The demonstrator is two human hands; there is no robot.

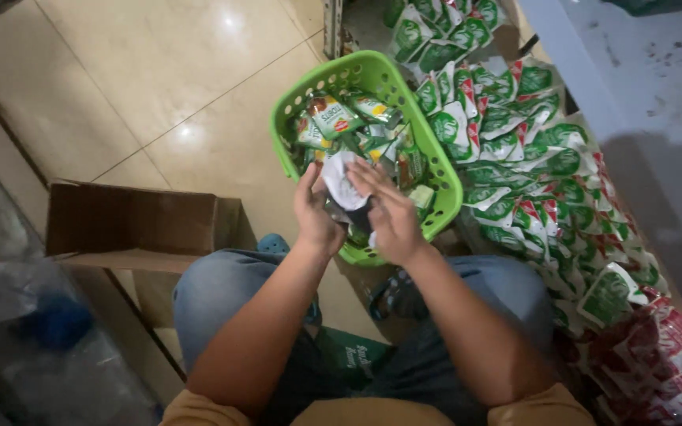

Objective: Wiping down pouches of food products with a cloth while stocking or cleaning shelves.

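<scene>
Out left of the grip sits an open cardboard box [132, 225] on the tiled floor [159, 87]; the left hand [315, 217] and right hand [392, 221] meet over the green basket [445, 185], fingers pressed around a crumpled white sachet [342, 183], pinching it between them. Best to keep that pinch firm and low above the basket's packets [333, 117]. Rightward, green-and-white pouches [515, 150] pile up.

Glossy plastic basket [444, 170], shiny foil-like sachets [515, 134], matt cardboard box [132, 221], polished glossy floor tiles [159, 71], denim jeans [215, 292].
</scene>
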